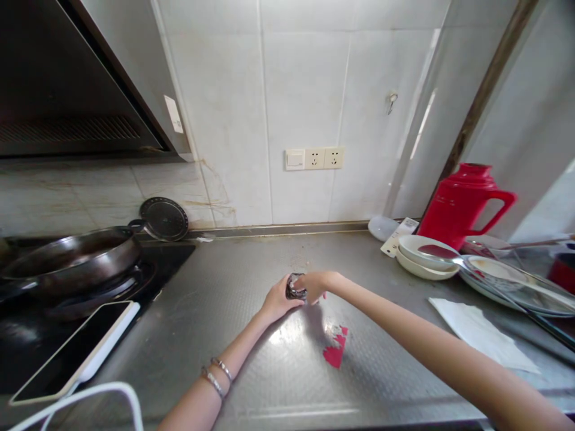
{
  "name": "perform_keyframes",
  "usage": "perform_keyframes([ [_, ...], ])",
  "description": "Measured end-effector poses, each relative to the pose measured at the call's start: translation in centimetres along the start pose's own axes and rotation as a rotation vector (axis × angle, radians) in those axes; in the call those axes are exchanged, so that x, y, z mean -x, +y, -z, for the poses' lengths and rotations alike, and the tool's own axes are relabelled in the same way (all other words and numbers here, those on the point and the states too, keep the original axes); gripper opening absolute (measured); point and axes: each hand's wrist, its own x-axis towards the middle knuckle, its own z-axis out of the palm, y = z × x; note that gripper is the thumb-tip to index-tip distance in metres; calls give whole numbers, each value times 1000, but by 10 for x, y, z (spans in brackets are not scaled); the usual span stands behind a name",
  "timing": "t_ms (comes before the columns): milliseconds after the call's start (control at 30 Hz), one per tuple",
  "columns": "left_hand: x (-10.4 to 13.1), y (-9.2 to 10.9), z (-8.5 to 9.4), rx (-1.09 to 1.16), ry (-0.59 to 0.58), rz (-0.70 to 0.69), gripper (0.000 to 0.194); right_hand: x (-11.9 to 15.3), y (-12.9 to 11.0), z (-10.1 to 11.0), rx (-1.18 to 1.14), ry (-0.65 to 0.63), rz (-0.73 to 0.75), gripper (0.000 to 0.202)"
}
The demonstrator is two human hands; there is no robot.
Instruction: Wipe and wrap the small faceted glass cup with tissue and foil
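My left hand (275,301) is wrapped around a small, dark-patterned, jar-like container (294,286) just above the steel counter. From the other side, my right hand (318,285) reaches to the container's mouth with its fingers bent down, and they overlap its rim. A small spot of red shows beside the right fingertips; whether it is something held I cannot tell. Below the hands, torn pieces of red paper (333,355) lie on the counter (269,383). What is inside the container is hidden by the fingers.
At left, a pan (85,257) sits on the black stove (175,263), with a phone (74,350) and white cable (112,386) in front. At right stand a red thermos (458,206), stacked bowls (426,272), plates (471,278) and a white napkin (485,335).
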Motion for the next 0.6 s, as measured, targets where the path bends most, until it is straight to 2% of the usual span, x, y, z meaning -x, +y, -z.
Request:
perform_keyframes([
  [133, 1, 1, 1, -24, 8, 3, 72, 1, -2, -1, 144, 53, 5, 53],
  [300, 3, 6, 3, -18, 2, 29, 74, -1, -3, 6, 159, -62, 17, 41],
  [400, 3, 8, 3, 4, -6, 45, 72, -3, -3, 8, 157, -81, 52, 38],
  [500, 2, 6, 1, -6, 4, 60, 75, -3, -6, 5, 180, -51, 47, 40],
  [600, 1, 2, 1, -21, 7, 22, 72, 0, -11, 0, 233, 45, 7, 44],
])
